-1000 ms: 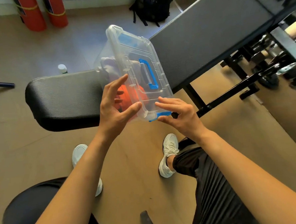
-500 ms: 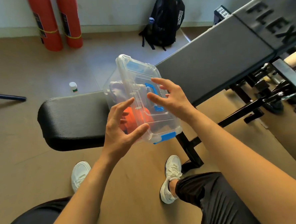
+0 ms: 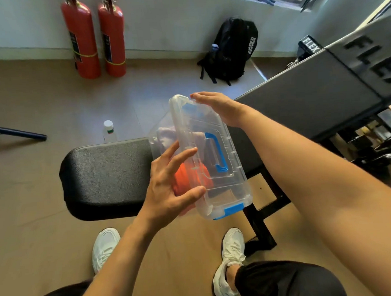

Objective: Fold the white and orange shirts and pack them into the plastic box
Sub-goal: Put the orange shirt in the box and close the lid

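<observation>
Well, over at the far left a dark bar (image 3: 12, 132) lies on the floor, and two red fire extinguishers (image 3: 81, 38) stand against the wall. A small clear bottle (image 3: 108, 131) with a white cap sits on the floor just behind the black bench pad (image 3: 104, 176).

The person's left hand (image 3: 169, 190) is spread wide against the near long side of the plastic box (image 3: 227, 191), fingers straight and fanned, thumb laid along the wall lower down. It braces the box rather than curling round it.

The box is tilted up on its side above the right end of the pad, lid on, its blue handle (image 3: 217, 153) facing up and right and a blue latch (image 3: 233, 209) at the near end. Through the clear wall the orange shirt (image 3: 187, 178) shows bunched at the near end, right behind the left hand's fingers, and the white shirt (image 3: 166, 136) sits at the far end.

The right hand (image 3: 219, 107) lies flat over the far end of the lid, fingers straight and reaching to the far corner. The two hands are well apart, one at each end of the box.

Farther right, a black backpack (image 3: 232, 51) leans at the wall, and a grey inclined backrest (image 3: 313, 99) runs off to the right edge.
</observation>
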`<state>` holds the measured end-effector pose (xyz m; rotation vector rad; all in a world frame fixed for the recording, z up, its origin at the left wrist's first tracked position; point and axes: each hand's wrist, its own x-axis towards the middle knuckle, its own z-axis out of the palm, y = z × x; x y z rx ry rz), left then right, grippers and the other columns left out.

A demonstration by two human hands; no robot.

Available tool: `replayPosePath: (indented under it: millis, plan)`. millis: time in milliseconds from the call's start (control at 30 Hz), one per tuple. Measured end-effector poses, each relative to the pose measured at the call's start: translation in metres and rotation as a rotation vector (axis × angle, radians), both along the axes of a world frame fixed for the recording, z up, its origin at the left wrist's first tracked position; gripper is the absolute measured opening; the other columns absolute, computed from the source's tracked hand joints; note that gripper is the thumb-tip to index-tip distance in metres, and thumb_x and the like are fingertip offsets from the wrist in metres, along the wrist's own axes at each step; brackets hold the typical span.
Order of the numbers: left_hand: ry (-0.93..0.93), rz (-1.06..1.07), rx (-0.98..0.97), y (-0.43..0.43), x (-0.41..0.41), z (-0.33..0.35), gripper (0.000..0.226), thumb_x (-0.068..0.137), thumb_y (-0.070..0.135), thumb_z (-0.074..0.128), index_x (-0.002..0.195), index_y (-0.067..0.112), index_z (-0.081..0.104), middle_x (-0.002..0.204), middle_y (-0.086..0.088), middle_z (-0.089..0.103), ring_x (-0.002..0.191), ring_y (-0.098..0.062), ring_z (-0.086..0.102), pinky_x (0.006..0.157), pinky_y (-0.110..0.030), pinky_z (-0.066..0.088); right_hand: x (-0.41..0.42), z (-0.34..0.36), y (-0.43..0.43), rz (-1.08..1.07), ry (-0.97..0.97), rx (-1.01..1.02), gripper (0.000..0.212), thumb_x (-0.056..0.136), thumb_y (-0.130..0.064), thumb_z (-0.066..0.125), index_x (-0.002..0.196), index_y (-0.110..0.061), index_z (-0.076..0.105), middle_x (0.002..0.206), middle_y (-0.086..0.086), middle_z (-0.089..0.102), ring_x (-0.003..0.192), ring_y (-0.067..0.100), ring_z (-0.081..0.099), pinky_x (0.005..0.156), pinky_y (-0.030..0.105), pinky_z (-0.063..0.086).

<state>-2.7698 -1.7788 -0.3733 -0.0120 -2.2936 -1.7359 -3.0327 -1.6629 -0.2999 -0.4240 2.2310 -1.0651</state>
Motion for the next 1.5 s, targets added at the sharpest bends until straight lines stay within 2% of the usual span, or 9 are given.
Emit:
replayPosePath:
  millis: [167, 333, 433, 533, 867, 1000, 1200, 1333, 1500]
  plan:
    - [0.004, 0.007, -0.001, 0.000, 0.000, -0.001, 0.074, 0.073, 0.062, 0.068, 0.143, 0.051, 0.044, 0.162, 0.024, 0.021, 0.147, -0.010, 0.022, 0.115, -0.059, 0.035, 0.002, -0.008, 0.003, 0.001, 0.078, -0.035, 0.058, 0.092, -0.049, 0.065, 0.141, -0.020, 0.056, 0.140, 0.005, 0.059, 0.131, 0.025, 0.052, 0.111, 0.045, 0.042]
    - [-0.006, 0.026, 0.006, 0.001, 0.001, 0.001, 0.075, 0.071, 0.062, 0.069, 0.141, 0.053, 0.045, 0.161, 0.024, 0.023, 0.147, -0.010, 0.023, 0.115, -0.058, 0.034, 0.013, -0.017, 0.002, -0.111, 0.181, -0.178, 0.036, 0.091, -0.037, 0.071, 0.122, -0.019, 0.068, 0.107, 0.000, 0.066, 0.106, 0.026, 0.062, 0.098, 0.044, 0.053]
    - [-0.019, 0.029, 0.008, 0.002, 0.000, 0.000, 0.075, 0.071, 0.063, 0.068, 0.141, 0.054, 0.044, 0.161, 0.023, 0.022, 0.147, -0.010, 0.022, 0.115, -0.059, 0.035, 0.018, -0.025, 0.001, -0.153, 0.225, -0.243, 0.031, 0.086, -0.034, 0.077, 0.114, -0.021, 0.070, 0.115, 0.005, 0.065, 0.106, 0.023, 0.061, 0.090, 0.033, 0.055]
    - [-0.009, 0.029, -0.004, 0.003, -0.001, 0.000, 0.074, 0.071, 0.063, 0.067, 0.141, 0.055, 0.043, 0.159, 0.028, 0.021, 0.146, -0.008, 0.022, 0.116, -0.057, 0.034, 0.020, -0.031, 0.002, -0.192, 0.263, -0.265, 0.034, 0.082, -0.038, 0.080, 0.111, -0.022, 0.072, 0.121, 0.008, 0.065, 0.111, 0.025, 0.063, 0.091, 0.033, 0.056]
    - [0.006, 0.030, -0.037, 0.005, -0.002, -0.001, 0.074, 0.072, 0.064, 0.067, 0.142, 0.054, 0.043, 0.159, 0.030, 0.020, 0.146, -0.009, 0.023, 0.115, -0.057, 0.035, 0.022, -0.035, 0.005, -0.277, 0.291, -0.297, 0.031, 0.081, -0.033, 0.082, 0.102, -0.013, 0.071, 0.099, 0.003, 0.070, 0.093, 0.016, 0.065, 0.082, 0.029, 0.056]
    - [-0.003, 0.032, -0.031, 0.003, -0.001, 0.000, 0.074, 0.071, 0.062, 0.068, 0.141, 0.054, 0.044, 0.161, 0.025, 0.022, 0.146, -0.011, 0.023, 0.116, -0.055, 0.034, 0.026, -0.035, 0.006, -0.231, 0.337, -0.244, 0.036, 0.082, -0.042, 0.079, 0.107, -0.017, 0.071, 0.111, 0.001, 0.069, 0.109, 0.018, 0.062, 0.100, 0.045, 0.054]
    - [-0.003, 0.033, -0.020, 0.003, 0.001, 0.002, 0.075, 0.072, 0.061, 0.067, 0.142, 0.052, 0.043, 0.163, 0.015, 0.025, 0.146, -0.017, 0.025, 0.116, -0.056, 0.033, 0.059, -0.031, 0.033, -0.191, 0.503, -0.106, 0.067, 0.075, -0.054, 0.081, 0.134, -0.031, 0.060, 0.148, -0.001, 0.047, 0.139, 0.017, 0.041, 0.114, 0.037, 0.036]
    - [0.016, 0.041, -0.012, 0.005, 0.001, -0.002, 0.079, 0.075, 0.062, 0.067, 0.147, 0.049, 0.039, 0.162, 0.016, 0.026, 0.148, -0.018, 0.027, 0.114, -0.059, 0.037, 0.110, -0.037, 0.068, -0.276, 0.533, -0.016, 0.071, 0.078, -0.056, 0.077, 0.140, -0.030, 0.053, 0.151, -0.003, 0.041, 0.136, 0.016, 0.040, 0.105, 0.031, 0.041]
    - [-0.002, 0.094, 0.104, 0.012, 0.007, -0.009, 0.095, 0.074, 0.061, 0.073, 0.156, 0.039, 0.029, 0.154, 0.016, 0.035, 0.144, -0.022, 0.040, 0.110, -0.056, 0.044, 0.167, -0.055, 0.106, -0.408, 0.287, -0.011, 0.066, 0.087, -0.045, 0.073, 0.145, -0.033, 0.045, 0.144, -0.003, 0.050, 0.123, 0.016, 0.055, 0.091, 0.032, 0.058]
